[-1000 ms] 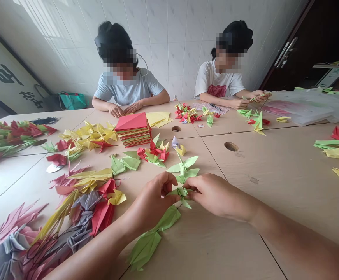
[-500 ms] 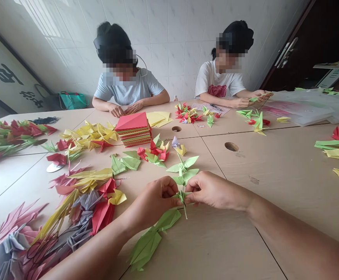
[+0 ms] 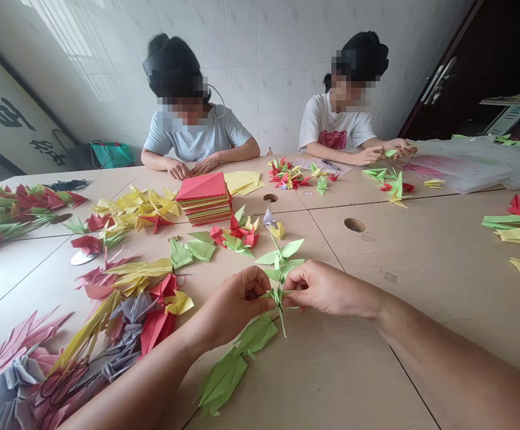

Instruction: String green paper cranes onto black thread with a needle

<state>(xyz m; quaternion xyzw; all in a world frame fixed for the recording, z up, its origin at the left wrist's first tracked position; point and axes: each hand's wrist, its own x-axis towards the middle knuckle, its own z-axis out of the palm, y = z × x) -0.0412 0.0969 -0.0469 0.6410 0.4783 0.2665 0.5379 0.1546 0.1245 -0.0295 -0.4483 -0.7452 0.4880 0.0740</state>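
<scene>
A green paper crane (image 3: 278,297) is pinched between my two hands over the middle of the table. My left hand (image 3: 247,298) grips its left side between thumb and fingers. On the opposite side, my right hand (image 3: 316,291) pinches the other wing. Just beyond lie two more green cranes, the farther green crane (image 3: 280,257) with its wings spread. Below my left hand, folded green paper pieces (image 3: 224,379) rest on the tabletop. My fingers partly cover the held crane.
A stack of coloured paper squares (image 3: 204,200) stands ahead. Piles of yellow cranes (image 3: 137,206), red cranes (image 3: 159,322) and grey cranes (image 3: 134,316) cover the left side. Two people sit across the table (image 3: 421,257); one holds green paper. Clear plastic bags (image 3: 470,164) lie far right.
Both hands have shifted very slightly upward with the green crane, still pinching it. The crane's downward point has tilted a little. The rest of the table looks the same.
</scene>
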